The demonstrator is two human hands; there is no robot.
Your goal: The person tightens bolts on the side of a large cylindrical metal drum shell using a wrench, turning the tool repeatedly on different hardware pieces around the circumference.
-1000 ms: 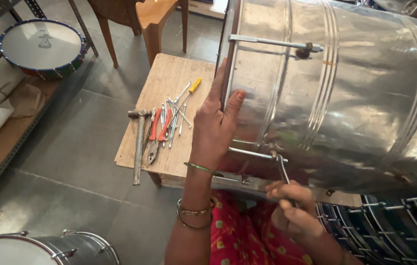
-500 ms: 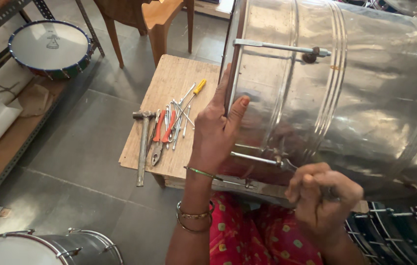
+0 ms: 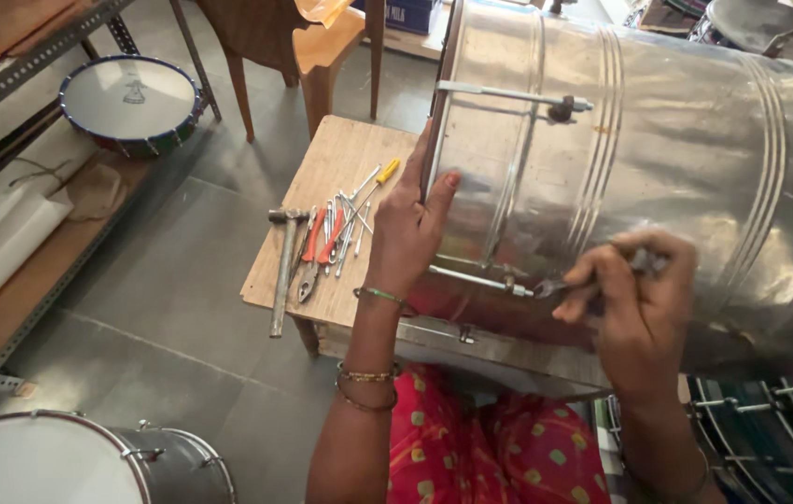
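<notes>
Soft daylight, evenly bright; dull glare on steel drum shell (image 3: 658, 159); faint shadows; slight wide-angle edge distortion.

Free room and obstructions, head view.

- Metal drum shell (image 3: 658, 177): lies on its side and fills the upper right; no passage through it. Tension rods (image 3: 508, 93) stand proud of its wall.
- Left hand (image 3: 410, 229): flat against the shell's rim, blocking the gap there.
- Right hand (image 3: 634, 299): closed on a small tool (image 3: 555, 286) at the lower rod.
- Wooden table (image 3: 340, 168): far end bare; near end crowded by hammer (image 3: 281, 271), pliers and screwdrivers (image 3: 326, 245).
- Floor (image 3: 172, 280): open left of the table, bounded by shelving (image 3: 23, 261), chair legs (image 3: 238, 89) and a drum (image 3: 70, 462) at lower left.
</notes>
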